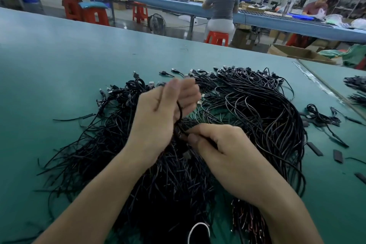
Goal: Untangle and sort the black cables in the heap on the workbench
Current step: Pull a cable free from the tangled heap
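A: Where is the heap of black cables sitting?

B: It is lying across the middle and lower part of the frame on the green workbench. Connector ends are pointing toward the top of the heap, and loose cut ends are fanning out at the lower left.

A: What are the 2 hands doing?

B: Both are working just above the middle of the heap. The left hand is standing upright at the centre with its fingers curling round a black strand that is running down across its palm. The right hand, just below and to the right, is pinching dark strands between thumb and forefinger, right where that strand is coming down. I cannot tell whether it is the very same one. The 2 hands are sitting close together, nearly touching.

A: What else is lying on the bench?

B: A small cable cluster is sitting apart at the right, with short black pieces scattered below it. A second pile is showing at the right edge. A white loop is poking in at the bottom centre.

A: And beyond the bench?

B: At the top centre a person in a grey top is sitting on a red stool, facing a long blue bench. More red stools are standing at the upper left, with a floor fan near them.
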Demonstrator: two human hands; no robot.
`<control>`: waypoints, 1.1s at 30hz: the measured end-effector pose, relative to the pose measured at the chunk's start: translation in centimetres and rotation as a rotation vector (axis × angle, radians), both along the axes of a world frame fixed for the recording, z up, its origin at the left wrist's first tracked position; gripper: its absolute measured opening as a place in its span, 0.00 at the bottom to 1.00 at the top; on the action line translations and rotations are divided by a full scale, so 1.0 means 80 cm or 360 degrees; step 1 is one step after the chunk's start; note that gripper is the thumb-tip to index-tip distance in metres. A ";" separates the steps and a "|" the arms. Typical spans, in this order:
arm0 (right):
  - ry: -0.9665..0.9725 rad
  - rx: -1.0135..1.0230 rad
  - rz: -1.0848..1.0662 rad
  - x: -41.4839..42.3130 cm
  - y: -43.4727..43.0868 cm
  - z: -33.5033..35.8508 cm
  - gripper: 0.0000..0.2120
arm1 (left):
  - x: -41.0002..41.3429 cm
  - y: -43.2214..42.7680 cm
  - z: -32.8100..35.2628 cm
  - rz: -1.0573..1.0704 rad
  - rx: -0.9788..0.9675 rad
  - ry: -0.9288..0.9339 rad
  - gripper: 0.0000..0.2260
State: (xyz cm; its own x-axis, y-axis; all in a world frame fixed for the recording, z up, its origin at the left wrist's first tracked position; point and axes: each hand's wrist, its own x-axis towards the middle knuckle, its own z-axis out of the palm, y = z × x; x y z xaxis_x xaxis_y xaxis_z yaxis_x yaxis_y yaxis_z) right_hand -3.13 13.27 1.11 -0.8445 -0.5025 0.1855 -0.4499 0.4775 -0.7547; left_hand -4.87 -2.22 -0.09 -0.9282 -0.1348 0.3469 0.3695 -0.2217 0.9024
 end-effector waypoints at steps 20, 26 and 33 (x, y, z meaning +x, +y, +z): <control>-0.0036 -0.0395 -0.0307 -0.011 0.001 -0.007 0.14 | 0.009 -0.020 0.027 -0.1613 0.1217 -0.0570 0.25; -0.0132 0.0100 -0.0035 -0.001 -0.005 -0.006 0.10 | -0.007 -0.012 0.008 -0.0269 0.0807 -0.0211 0.23; 0.0098 0.0086 -0.0136 -0.003 0.015 0.008 0.09 | 0.004 0.010 -0.011 0.0066 -0.1029 -0.0183 0.22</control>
